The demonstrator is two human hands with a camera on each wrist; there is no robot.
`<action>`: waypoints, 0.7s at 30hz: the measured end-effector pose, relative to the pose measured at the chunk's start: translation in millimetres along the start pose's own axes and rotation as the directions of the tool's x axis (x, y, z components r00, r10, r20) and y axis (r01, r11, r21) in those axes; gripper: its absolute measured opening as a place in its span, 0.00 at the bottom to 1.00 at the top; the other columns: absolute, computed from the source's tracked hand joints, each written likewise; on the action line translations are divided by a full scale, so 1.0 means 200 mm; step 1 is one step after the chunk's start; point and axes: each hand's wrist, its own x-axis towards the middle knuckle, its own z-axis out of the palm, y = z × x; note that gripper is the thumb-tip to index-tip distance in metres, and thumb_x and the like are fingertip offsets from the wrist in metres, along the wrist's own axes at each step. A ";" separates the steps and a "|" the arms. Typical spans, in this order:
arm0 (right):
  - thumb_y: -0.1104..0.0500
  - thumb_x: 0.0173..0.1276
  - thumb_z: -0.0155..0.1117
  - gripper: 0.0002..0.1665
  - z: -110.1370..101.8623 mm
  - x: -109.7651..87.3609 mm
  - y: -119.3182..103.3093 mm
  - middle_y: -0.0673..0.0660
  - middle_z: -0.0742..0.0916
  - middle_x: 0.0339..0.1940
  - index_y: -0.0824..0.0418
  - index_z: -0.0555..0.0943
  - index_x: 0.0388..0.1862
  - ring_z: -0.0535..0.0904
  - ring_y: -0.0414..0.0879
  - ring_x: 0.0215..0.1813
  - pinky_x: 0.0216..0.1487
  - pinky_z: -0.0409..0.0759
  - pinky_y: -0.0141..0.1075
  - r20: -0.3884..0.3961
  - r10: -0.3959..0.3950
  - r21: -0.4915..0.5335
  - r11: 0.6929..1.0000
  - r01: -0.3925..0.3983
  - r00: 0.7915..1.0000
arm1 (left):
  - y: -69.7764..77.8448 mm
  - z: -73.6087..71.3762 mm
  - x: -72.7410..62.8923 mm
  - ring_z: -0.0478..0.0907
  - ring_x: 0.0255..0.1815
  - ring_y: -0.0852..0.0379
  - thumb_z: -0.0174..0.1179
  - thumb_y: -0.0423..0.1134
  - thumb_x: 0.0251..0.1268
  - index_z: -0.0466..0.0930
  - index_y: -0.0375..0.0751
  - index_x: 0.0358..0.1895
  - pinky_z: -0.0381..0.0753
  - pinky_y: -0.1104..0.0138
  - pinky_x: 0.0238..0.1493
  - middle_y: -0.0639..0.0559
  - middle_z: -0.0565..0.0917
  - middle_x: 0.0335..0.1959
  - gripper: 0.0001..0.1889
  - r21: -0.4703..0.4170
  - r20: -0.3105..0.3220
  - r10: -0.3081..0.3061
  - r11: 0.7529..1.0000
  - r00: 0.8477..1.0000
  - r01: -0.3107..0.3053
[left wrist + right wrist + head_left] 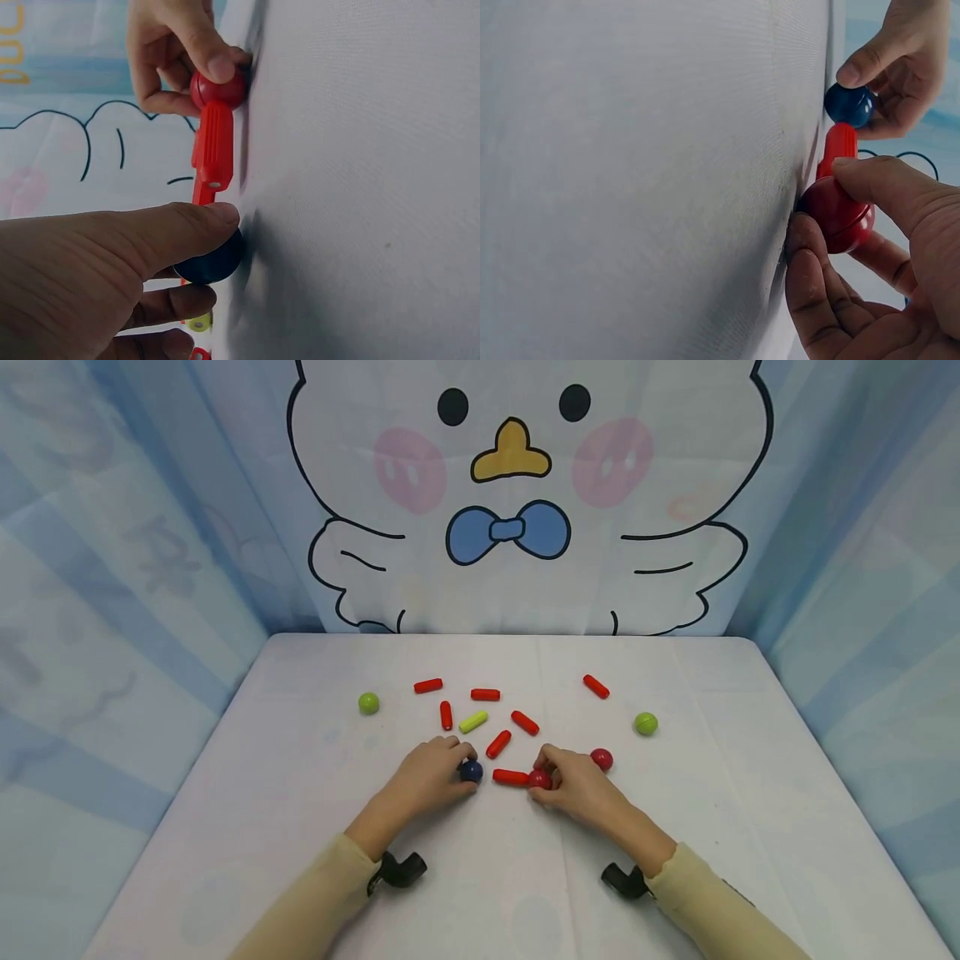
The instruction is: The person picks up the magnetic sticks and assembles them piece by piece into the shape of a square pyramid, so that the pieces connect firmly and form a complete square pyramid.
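Observation:
My left hand pinches a dark blue ball between thumb and fingers near the middle of the table. Facing it, my right hand holds a red ball, thumb on one side and fingers on the other. A red ribbed rod meets the red ball at one end. Its free end, with a small pale disc in it, points at the blue ball, a short gap apart in the head view. Just beyond my right hand lies a second red ball.
Several short red rods, such as the red rod beyond the hands, lie scattered with one yellow-green rod. One green ball sits at the left, another green ball at the right. A printed curtain hangs behind the white table.

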 end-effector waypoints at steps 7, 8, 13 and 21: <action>0.57 0.62 0.79 0.18 0.00 0.01 0.02 0.47 0.81 0.27 0.54 0.80 0.46 0.75 0.41 0.30 0.30 0.74 0.31 0.003 -0.023 0.016 1.000 0.023 1.000 | 0.05 0.01 0.02 0.79 0.43 0.55 0.74 0.52 0.61 0.83 0.47 0.57 0.83 0.62 0.48 0.51 0.84 0.45 0.24 0.058 -0.035 0.051 0.997 0.998 -0.049; 0.57 0.63 0.79 0.18 0.00 0.01 0.02 0.47 0.81 0.27 0.54 0.80 0.47 0.75 0.41 0.30 0.30 0.74 0.31 0.004 -0.024 0.019 1.000 0.024 1.000 | 0.06 0.01 0.02 0.79 0.43 0.55 0.74 0.53 0.62 0.83 0.47 0.57 0.83 0.62 0.48 0.51 0.84 0.45 0.24 0.066 -0.035 0.056 0.996 0.998 -0.054; 0.55 0.63 0.78 0.18 0.00 0.01 0.00 0.47 0.81 0.27 0.54 0.79 0.47 0.75 0.41 0.30 0.32 0.75 0.32 0.018 -0.009 0.003 1.000 0.009 1.000 | 0.07 0.02 0.03 0.79 0.43 0.55 0.74 0.54 0.62 0.83 0.47 0.58 0.83 0.63 0.49 0.52 0.84 0.46 0.25 0.091 -0.027 0.054 0.995 0.998 -0.052; 0.50 0.65 0.76 0.15 0.00 0.03 -0.05 0.47 0.82 0.32 0.53 0.84 0.45 0.76 0.42 0.35 0.36 0.78 0.34 0.002 0.029 -0.143 0.989 -0.028 1.000 | 0.06 -0.01 0.04 0.78 0.43 0.55 0.74 0.58 0.60 0.82 0.46 0.58 0.83 0.63 0.48 0.51 0.84 0.45 0.29 0.028 0.031 0.055 0.998 0.998 -0.056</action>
